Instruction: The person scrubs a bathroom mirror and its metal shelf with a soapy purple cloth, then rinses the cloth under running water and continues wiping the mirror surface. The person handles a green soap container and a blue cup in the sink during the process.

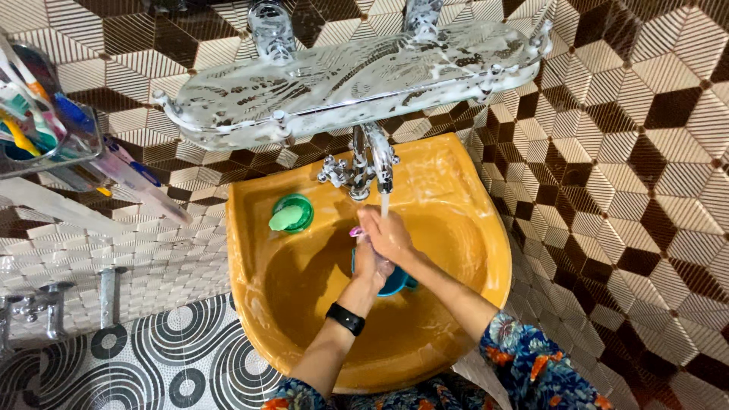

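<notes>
Here, nearest to us, our two forearms come in from 6 o'clock, each in a floral sleeve (531, 361), with a black wristband (345, 319) on the left wrist. They reach over the yellow sink (262, 304), which fills the middle of the view. In the middle of the basin our hands meet. The left hand (370, 262) lies underneath and the right hand (389, 237) is laid over it, fingers curled in and pressed close together, so both are narrow rather than spread. Between them, at about 10 o'clock from the right hand, a small pink thing (355, 231) pokes out; we cannot tell what it is, nor which hand grips it. Just beneath the hands, touching the left one, a blue cup (395, 285) shows in the bowl, mostly hidden by them.

Directly above the hands, at 12 o'clock, a thin stream of water (385, 203) falls from the chrome tap (368, 163) onto the right hand. On the sink's ledge, at 10 o'clock from the hands and well apart from them, a green soap (285, 219) rests in a round green dish (304, 205).

Farther off, above the tap, a glass shelf (349, 83) smeared with white foam spans the patterned tile wall (645, 152). At far 9 o'clock a holder (45, 144) carries toothbrushes (23, 114).
</notes>
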